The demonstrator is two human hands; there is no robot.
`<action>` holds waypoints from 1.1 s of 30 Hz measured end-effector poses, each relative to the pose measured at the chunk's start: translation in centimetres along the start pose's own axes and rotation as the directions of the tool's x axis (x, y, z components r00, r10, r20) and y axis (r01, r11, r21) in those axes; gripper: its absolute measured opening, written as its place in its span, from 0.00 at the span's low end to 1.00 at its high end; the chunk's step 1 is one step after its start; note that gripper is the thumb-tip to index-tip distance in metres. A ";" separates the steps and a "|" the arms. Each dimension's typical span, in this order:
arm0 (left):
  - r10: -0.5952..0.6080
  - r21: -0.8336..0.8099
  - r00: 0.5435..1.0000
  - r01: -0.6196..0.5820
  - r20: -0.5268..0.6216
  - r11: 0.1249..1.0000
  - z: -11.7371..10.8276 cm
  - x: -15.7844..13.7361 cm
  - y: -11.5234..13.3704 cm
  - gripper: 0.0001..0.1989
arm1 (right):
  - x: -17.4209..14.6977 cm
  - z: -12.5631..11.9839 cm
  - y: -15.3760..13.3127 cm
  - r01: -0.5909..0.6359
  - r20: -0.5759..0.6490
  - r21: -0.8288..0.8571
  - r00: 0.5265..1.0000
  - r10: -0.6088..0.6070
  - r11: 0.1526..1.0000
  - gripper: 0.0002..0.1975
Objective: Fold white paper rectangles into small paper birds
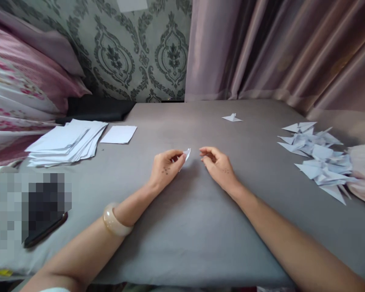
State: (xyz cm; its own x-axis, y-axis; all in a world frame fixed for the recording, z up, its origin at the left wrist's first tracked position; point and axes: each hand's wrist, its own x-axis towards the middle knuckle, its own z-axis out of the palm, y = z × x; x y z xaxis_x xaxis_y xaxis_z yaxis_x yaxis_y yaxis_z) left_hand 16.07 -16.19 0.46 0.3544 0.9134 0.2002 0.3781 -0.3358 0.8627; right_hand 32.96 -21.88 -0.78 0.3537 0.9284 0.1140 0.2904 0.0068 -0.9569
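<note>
Near the middle of the grey-covered table, my left hand [167, 168] is closed on a small folded white paper [187, 154]. Thumb and fingers pinch it, and most of the paper is hidden behind them; one pointed tip sticks out to the right. A short gap separates that tip from my right hand [217, 164], whose fingers are loosely curled and a little apart, with nothing visible in them. A single folded paper crane [232, 117] rests farther back, right of centre.
At the right lies a heap of folded paper cranes [319, 154] beside pale cloth [363, 170]. On the left are a stack of white paper sheets [67, 142], a smaller square pile [119, 134], a black folded item [97, 108] and a dark, partly blurred object [45, 231]. Curtains [225, 48] hang behind.
</note>
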 end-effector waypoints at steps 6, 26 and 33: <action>-0.342 -0.700 0.933 0.320 0.115 0.638 0.5 -0.4 0.8 0.15 | -1.1 1.0 -1.5 -0.325 0.283 0.404 0.933 0.221 0.855 0.18; -0.314 -0.370 0.908 0.403 0.277 0.837 -0.2 -0.4 -0.7 0.11 | -0.8 0.2 -0.7 -0.289 0.232 0.034 0.934 0.273 0.957 0.11; -0.121 -0.053 0.971 0.135 0.206 0.989 0.2 -0.8 -1.2 0.06 | -1.3 0.7 -0.6 0.051 0.143 -0.360 0.990 0.001 0.932 0.02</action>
State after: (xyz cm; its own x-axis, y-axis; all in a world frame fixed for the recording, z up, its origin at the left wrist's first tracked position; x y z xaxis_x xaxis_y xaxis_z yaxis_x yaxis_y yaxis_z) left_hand 15.53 -16.53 -0.83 0.4748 0.8801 -0.0059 0.3765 -0.1971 0.9052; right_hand 31.74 -22.80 -0.57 0.2232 0.9720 0.0738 0.6086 -0.0798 -0.7895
